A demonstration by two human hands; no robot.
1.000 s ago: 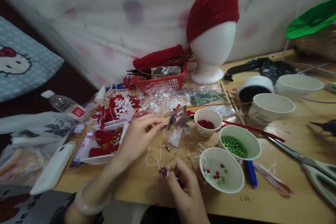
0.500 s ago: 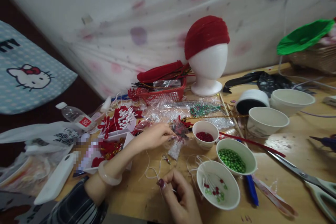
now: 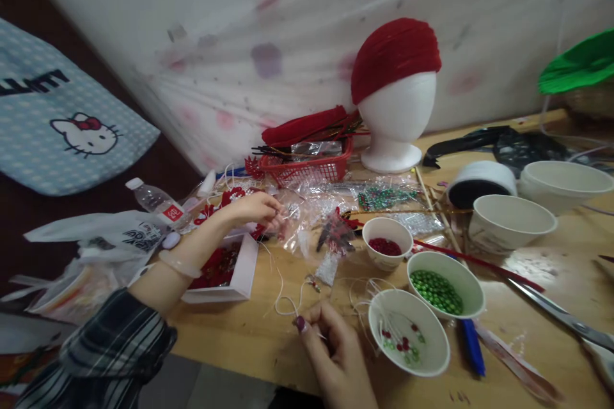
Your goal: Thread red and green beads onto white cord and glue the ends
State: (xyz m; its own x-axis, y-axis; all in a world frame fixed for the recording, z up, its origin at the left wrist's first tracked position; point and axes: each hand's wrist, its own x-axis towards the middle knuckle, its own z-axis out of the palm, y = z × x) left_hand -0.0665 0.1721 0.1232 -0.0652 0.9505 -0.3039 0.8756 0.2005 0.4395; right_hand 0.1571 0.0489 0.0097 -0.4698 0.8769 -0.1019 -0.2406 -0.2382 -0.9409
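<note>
My left hand (image 3: 263, 212), a pale bangle (image 3: 180, 264) on its wrist, is stretched over the table with bent fingers at the edge of a clear plastic bag (image 3: 293, 227), seemingly gripping it. Its fingertips are partly blurred. Lower down, my right hand (image 3: 336, 348) pinches a thin white cord (image 3: 284, 308) between thumb and forefinger. A few small beads (image 3: 314, 284) sit on the cord's far end. Beyond them lies a small packet of clear beads (image 3: 327, 268). Right of my right hand, a white bowl (image 3: 434, 367) holds cords strung with red and green beads.
Other bowls hold red beads (image 3: 385, 246) and green beads (image 3: 435, 292). A white box (image 3: 244, 275) with red pieces stands under my left forearm. Behind are a red basket (image 3: 307, 172) and a foam head (image 3: 400, 115). Scissors (image 3: 561, 314) lie at right.
My left hand has moved left and away, from the small bead packet to the clear plastic bag. My right hand keeps its pinch on the cord. The view has turned slightly left.
</note>
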